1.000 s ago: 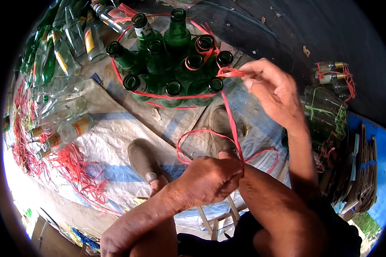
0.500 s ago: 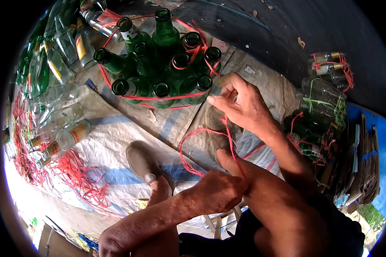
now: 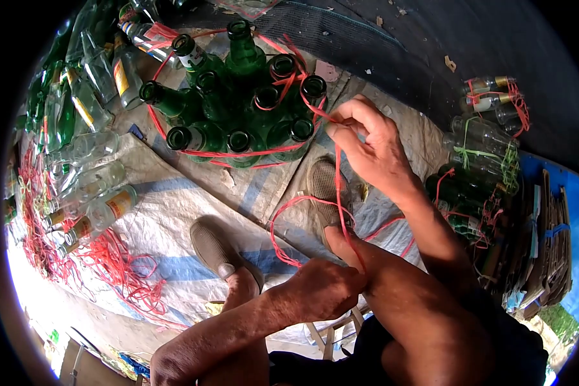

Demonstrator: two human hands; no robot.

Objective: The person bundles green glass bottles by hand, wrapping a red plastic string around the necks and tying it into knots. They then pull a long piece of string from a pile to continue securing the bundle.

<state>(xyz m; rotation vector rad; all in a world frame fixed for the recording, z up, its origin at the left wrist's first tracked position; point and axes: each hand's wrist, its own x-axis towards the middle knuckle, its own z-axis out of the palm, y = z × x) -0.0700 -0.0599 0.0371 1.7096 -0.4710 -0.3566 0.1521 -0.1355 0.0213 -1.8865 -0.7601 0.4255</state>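
Note:
Green glass bottles (image 3: 246, 58) stand upright in a cluster, with red plastic string (image 3: 238, 153) looped around them and threaded between several necks. At the cluster's right edge, my right hand (image 3: 374, 145) pinches this string between thumb and fingers. A strand runs down from there to my left hand (image 3: 328, 286), which is closed around it beside my right knee. Its fingertips are hidden from view. Between the hands, a loose loop of string (image 3: 273, 225) hangs over my right shoe (image 3: 328, 186).
Clear bottles (image 3: 100, 209) lie at the left, by a tangle of red string (image 3: 119, 270). Tied bottle bundles (image 3: 479, 151) and stacked cardboard (image 3: 550, 225) are at the right. A white-and-blue woven sheet (image 3: 167, 222) covers the ground under my left shoe (image 3: 219, 248).
My right hand has moved slightly up and right, and its fingers have closed on the string. The strand between my hands now reaches up to it. My left hand has barely moved.

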